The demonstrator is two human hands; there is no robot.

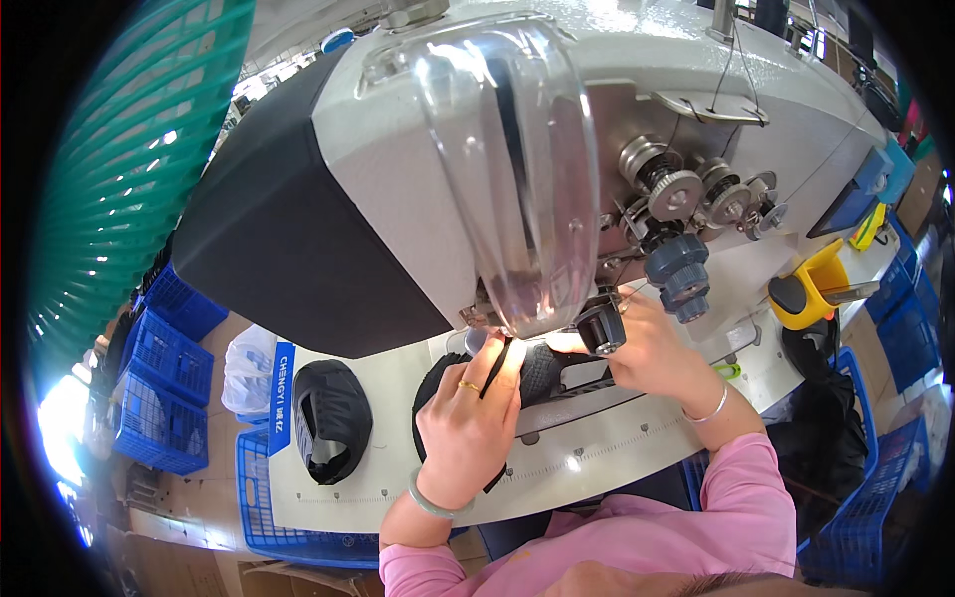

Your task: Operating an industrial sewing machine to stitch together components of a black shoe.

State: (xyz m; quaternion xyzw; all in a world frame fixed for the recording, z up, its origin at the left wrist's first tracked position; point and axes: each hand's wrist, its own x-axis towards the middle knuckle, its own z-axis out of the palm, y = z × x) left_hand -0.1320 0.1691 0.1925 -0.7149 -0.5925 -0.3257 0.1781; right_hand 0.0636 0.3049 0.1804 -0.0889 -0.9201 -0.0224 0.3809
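Observation:
Under the head of a white sewing machine [388, 169] lies a black shoe upper [542, 376] with a textured surface. My left hand [468, 423] grips its left side, fingertips pinched close to the needle area. A narrow black strip [497, 368] runs between those fingers. From the right, my right hand [652, 348] holds the upper's far edge, thumb stretched toward the needle area; its other fingers are partly hidden behind machine parts. The clear plastic guard [517, 179] and the machine head hide the needle. Another black shoe upper [333, 423] rests on the table to the left.
The pale machine table [587, 453] has a ruler scale along its front. Tension knobs [676, 274] with black thread jut out above my right hand. At right stands a yellow holder [811, 289] with scissors. Blue baskets [259, 497] flank the table; a green fan guard [139, 149] is at left.

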